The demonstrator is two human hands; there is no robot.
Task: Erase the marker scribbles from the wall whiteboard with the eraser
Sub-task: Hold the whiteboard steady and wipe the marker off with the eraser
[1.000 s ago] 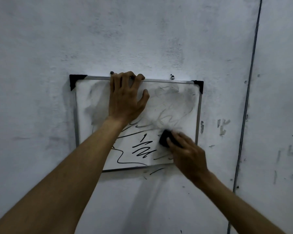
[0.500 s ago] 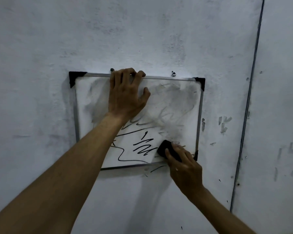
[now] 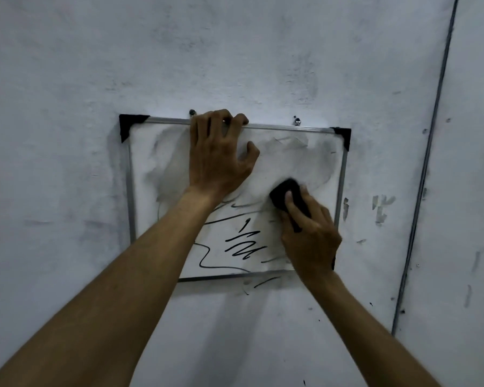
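A small whiteboard (image 3: 323,163) with a metal frame and black corners hangs on the wall. Black marker scribbles (image 3: 242,245) remain across its lower middle; the upper part is smeared grey. My left hand (image 3: 217,157) lies flat on the board with its fingers hooked over the top frame edge. My right hand (image 3: 309,233) presses a black eraser (image 3: 284,195) against the board's right middle area. My left forearm hides part of the board's lower left.
The wall (image 3: 67,79) around the board is pale and scuffed. A thin dark seam (image 3: 428,169) runs down the wall to the right of the board. Marker strokes (image 3: 263,282) lie on the wall just below the frame. Two screws sit at the top edge.
My right hand has moved the eraser up from the board's lower right to its right middle. The left hand has stayed on the top frame.
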